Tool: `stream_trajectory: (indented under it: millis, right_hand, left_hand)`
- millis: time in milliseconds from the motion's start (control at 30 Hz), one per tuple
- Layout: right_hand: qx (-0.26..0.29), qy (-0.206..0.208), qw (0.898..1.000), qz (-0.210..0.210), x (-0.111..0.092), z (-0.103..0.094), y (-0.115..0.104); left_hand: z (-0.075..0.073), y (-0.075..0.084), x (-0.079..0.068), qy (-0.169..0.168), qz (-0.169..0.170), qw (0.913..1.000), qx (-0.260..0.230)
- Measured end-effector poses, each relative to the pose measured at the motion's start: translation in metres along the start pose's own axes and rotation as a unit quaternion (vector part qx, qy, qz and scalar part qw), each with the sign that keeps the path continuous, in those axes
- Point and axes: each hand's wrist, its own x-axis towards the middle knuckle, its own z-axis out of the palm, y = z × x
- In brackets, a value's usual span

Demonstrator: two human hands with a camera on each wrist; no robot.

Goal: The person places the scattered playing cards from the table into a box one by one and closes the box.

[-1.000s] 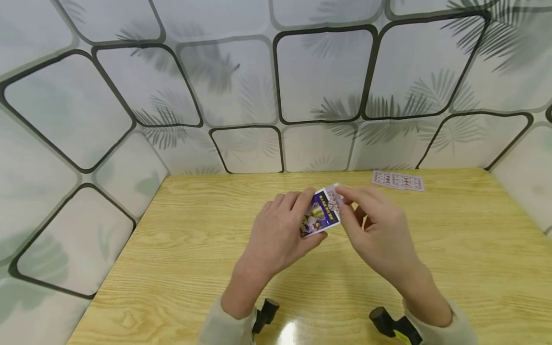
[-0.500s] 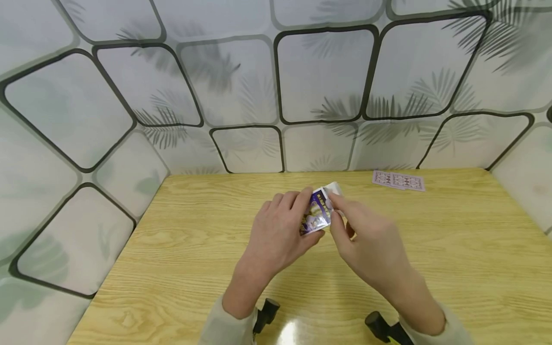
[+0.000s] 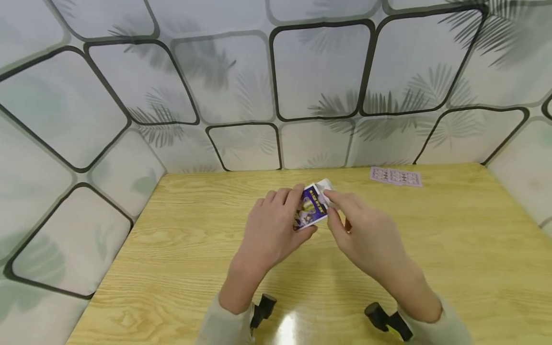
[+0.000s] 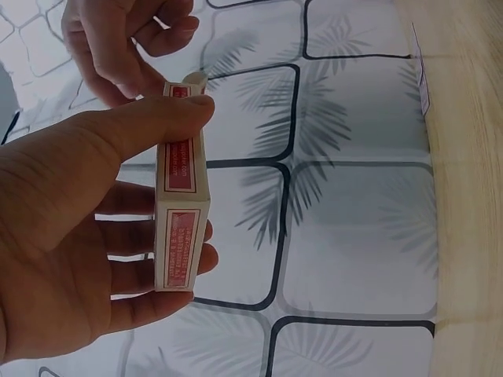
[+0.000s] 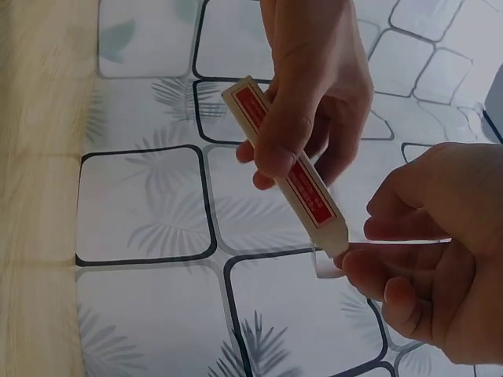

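A small playing-card box (image 3: 309,209) with a purple-and-gold face and white edges is held above the table in the head view. My left hand (image 3: 271,225) grips it, thumb along its narrow side and fingers behind, as the left wrist view shows with the red-and-white side (image 4: 179,165) turned towards it. At the box's far right end a white flap (image 3: 324,184) sticks up. My right hand (image 3: 366,230) has index finger and thumb at this flap, other fingers curled under. In the right wrist view a fingertip (image 5: 341,258) meets the box's lower corner.
Several patterned playing cards (image 3: 396,176) lie overlapped, back side up, at the table's back right. The wood-grain table (image 3: 181,268) meets a leaf-patterned backdrop (image 3: 319,72) behind and at the sides. A black wrist camera (image 3: 264,309) is on the left sleeve.
A patterned card that my right hand pinched in front of the box's end is out of sight now. The right hand has shifted left to the flap; the left keeps its grip.
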Motion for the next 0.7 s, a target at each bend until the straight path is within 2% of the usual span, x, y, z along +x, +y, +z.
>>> stream_trajectory:
  millis: [200,300,367,433,500,567,700]
  right_hand:
    - [-0.013,0.027,0.999,0.033,0.008,-0.012,0.019]
    - [-0.012,0.049,0.997,0.059,0.010,-0.013,0.040]
    - [-0.008,0.048,0.994,0.094,0.009,-0.010,0.060]
    - [0.001,0.023,0.990,0.136,0.005,-0.006,0.083]
    - [0.011,-0.024,0.984,0.178,0.000,-0.001,0.105]
    - [0.016,-0.077,0.973,0.218,-0.005,0.002,0.124]
    - [0.014,-0.163,0.949,0.268,-0.011,0.008,0.152]
  left_hand:
    - [-0.006,-0.009,-0.001,0.015,-0.021,0.9997,0.001]
    - [-0.009,-0.013,0.000,0.017,-0.027,0.9995,0.000]
    - [-0.011,-0.014,0.001,0.014,-0.030,0.9994,-0.005]
    - [-0.013,-0.015,0.001,0.008,-0.033,0.9993,-0.011]
    - [-0.014,-0.015,0.001,-0.002,-0.036,0.9992,-0.014]
    - [-0.015,-0.015,0.001,-0.016,-0.041,0.9989,-0.017]
    - [-0.015,-0.015,-0.001,-0.039,-0.050,0.9978,-0.020]
